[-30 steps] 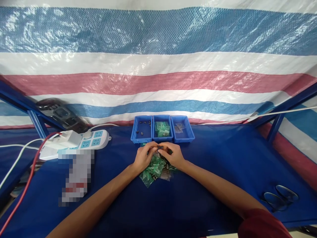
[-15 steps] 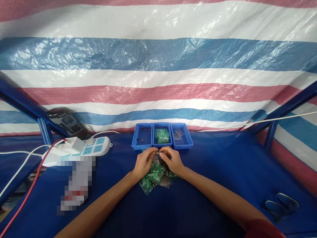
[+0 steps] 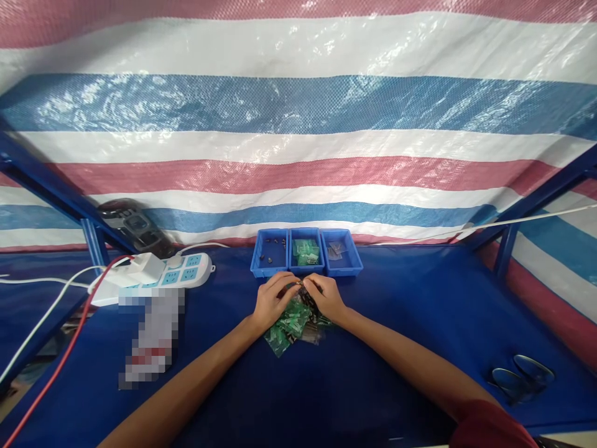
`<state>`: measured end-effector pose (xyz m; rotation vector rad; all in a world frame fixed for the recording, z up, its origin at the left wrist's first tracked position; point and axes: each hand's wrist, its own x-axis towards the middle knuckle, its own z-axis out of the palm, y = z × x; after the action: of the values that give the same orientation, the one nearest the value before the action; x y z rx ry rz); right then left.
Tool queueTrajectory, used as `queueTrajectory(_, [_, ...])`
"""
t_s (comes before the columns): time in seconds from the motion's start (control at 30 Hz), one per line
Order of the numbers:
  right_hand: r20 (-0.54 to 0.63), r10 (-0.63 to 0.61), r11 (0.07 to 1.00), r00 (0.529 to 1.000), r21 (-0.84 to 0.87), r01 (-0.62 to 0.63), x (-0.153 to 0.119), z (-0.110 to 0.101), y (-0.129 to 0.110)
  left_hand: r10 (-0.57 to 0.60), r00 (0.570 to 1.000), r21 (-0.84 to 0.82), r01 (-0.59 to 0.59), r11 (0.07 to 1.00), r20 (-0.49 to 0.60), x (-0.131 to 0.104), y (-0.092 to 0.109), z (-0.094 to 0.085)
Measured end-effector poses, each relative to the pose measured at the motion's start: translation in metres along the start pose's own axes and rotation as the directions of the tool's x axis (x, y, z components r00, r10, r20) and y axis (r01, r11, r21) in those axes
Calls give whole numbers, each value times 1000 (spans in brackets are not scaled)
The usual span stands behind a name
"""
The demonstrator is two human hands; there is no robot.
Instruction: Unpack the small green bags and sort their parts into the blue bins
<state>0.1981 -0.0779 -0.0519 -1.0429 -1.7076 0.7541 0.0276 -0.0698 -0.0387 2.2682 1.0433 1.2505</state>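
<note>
My left hand [image 3: 274, 301] and my right hand [image 3: 326, 298] meet over a pile in the middle of the table, fingertips pinched close together. Something small and dark sits between the fingertips, too small to name. Under and in front of them lie green plastic packets [image 3: 290, 325] and a clear packet [image 3: 311, 334]. Small dark metallic parts [image 3: 308, 300] show between the hands. Just beyond stand three blue bins: the left bin [image 3: 256, 270] holds a few small dark parts, the middle bin [image 3: 305, 270] green packets, the right bin [image 3: 345, 269] clear packets.
A white power strip [image 3: 203, 274] with plugs and a red cable [image 3: 80, 330] lies at the left. Behind it is a dark packaged item [image 3: 135, 227]. Glasses [image 3: 522, 378] rest at the right. A striped sheet [image 3: 298, 106] hangs behind, between blue frame posts [image 3: 508, 249].
The view has shifted slightly. Both hands stay together over the pile, with only small finger movements; the left fingers look a little more stretched out.
</note>
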Motion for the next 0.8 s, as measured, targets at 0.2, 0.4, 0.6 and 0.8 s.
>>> queueTrajectory(0.2, [11, 37, 997, 999, 69, -38, -1, 1, 2, -186, 978, -49, 182, 982, -93, 26, 6, -20])
queueTrajectory(0.4, [19, 37, 996, 999, 76, -38, 0, 1, 3, -277, 958, 109, 268, 957, 80, 93, -10, -66])
queueTrajectory(0.6, [30, 25, 997, 999, 73, -27, 0, 1, 4, -232, 949, 418, 126, 900, 213, 107, -37, -75])
queueTrajectory(0.8, [46, 27, 997, 999, 68, -30, 1, 0, 1, -267, 885, 509, 39, 860, 382, 94, -60, -75])
